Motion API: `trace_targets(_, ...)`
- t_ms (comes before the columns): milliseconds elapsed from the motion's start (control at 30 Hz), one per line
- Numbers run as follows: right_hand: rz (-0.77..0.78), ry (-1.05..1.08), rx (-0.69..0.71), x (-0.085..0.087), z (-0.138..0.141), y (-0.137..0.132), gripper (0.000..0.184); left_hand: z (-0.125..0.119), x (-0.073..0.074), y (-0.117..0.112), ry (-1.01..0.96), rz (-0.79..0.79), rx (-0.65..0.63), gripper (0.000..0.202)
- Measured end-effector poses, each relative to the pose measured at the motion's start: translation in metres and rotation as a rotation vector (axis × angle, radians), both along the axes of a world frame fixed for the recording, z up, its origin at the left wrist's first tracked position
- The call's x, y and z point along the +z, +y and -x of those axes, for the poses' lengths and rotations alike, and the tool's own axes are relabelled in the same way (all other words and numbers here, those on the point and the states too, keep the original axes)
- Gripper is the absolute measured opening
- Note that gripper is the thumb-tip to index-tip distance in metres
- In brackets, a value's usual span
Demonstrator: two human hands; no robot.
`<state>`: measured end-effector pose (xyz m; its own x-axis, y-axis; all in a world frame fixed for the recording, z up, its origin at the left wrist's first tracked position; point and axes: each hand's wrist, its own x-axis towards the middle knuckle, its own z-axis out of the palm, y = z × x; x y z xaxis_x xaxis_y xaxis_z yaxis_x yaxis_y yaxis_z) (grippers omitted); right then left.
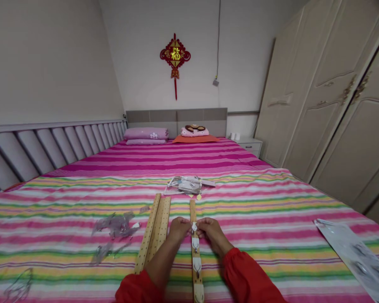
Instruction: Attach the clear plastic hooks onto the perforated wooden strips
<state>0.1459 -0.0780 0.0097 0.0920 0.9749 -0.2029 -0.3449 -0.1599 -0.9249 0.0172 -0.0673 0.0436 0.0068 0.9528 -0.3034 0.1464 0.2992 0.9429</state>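
Head view: a narrow wooden strip (pixel 193 210) lies flat on the striped bedspread (pixel 271 210), straight ahead of the person. Its long axis runs from the bottom edge away toward the headboard, with the far end leaning slightly left. It is pale wood and carries a row of small white hooks. Both hands pinch one white hook (pixel 194 227) on the strip, left hand (pixel 179 229) and right hand (pixel 210 230) with fingers closed on it. Two bare strips (pixel 154 231) lie just to its left.
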Motion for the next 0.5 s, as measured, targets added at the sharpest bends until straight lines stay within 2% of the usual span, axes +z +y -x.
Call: trace_targets(500, -0.042, -0.022, -0.073, -0.0039, 0.0038, -0.0013, 0.015, -0.0059, -0.0063, 0.0006, 0.015, 0.03, 0.017, 0.018)
